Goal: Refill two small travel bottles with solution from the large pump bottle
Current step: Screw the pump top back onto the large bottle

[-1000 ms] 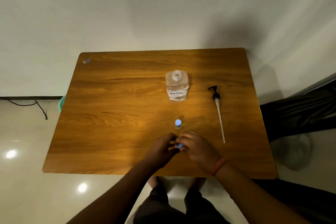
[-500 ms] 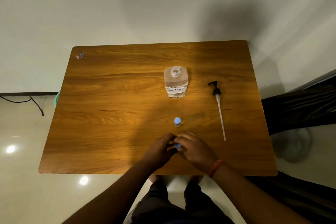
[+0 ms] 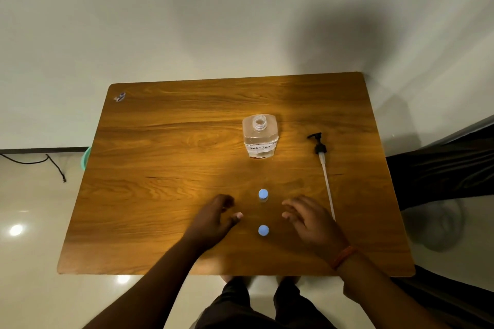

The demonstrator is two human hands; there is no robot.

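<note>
Two small travel bottles with blue caps stand upright on the wooden table (image 3: pixel 160 195), one nearer me (image 3: pixel 263 230) and one a little farther (image 3: pixel 263 194). My left hand (image 3: pixel 213 218) hovers to the left of them with fingers loosely curled and holds nothing. My right hand (image 3: pixel 307 218) hovers to their right with relaxed fingers, also holding nothing. The large clear bottle (image 3: pixel 260 137) labelled "solution" stands uncapped at the table's middle back. Its black pump (image 3: pixel 322 168) with a long white tube lies flat to the right.
A small scrap (image 3: pixel 120 97) lies at the table's far left corner. A wall runs behind the table. A green object (image 3: pixel 87 157) peeks out past the left edge, and a black cable (image 3: pixel 40 161) trails on the floor. Dark cloth (image 3: pixel 441 168) lies to the right.
Both hands let go of the near travel bottle and moved apart, left hand to the left and right hand to the right. The bottle now stands alone with its blue cap on.
</note>
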